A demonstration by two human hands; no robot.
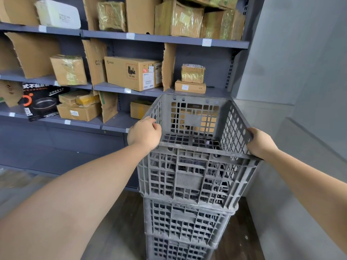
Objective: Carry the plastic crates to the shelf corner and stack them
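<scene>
A grey plastic lattice crate (189, 177) sits on top of a stack, with a second crate (185, 220) under it and a third crate (178, 250) at the bottom. The stack stands in the corner between the shelf and the wall. My left hand (145, 133) grips the top crate's left rim, fingers curled over the edge. My right hand (260, 141) grips its right rim near the front corner. The top crate is empty and sits slightly askew on the one below.
A dark grey shelf unit (165, 39) filled with cardboard boxes stands behind and to the left of the stack. A grey wall (300, 72) closes in on the right. Dark wooden floor (116, 222) lies left of the stack.
</scene>
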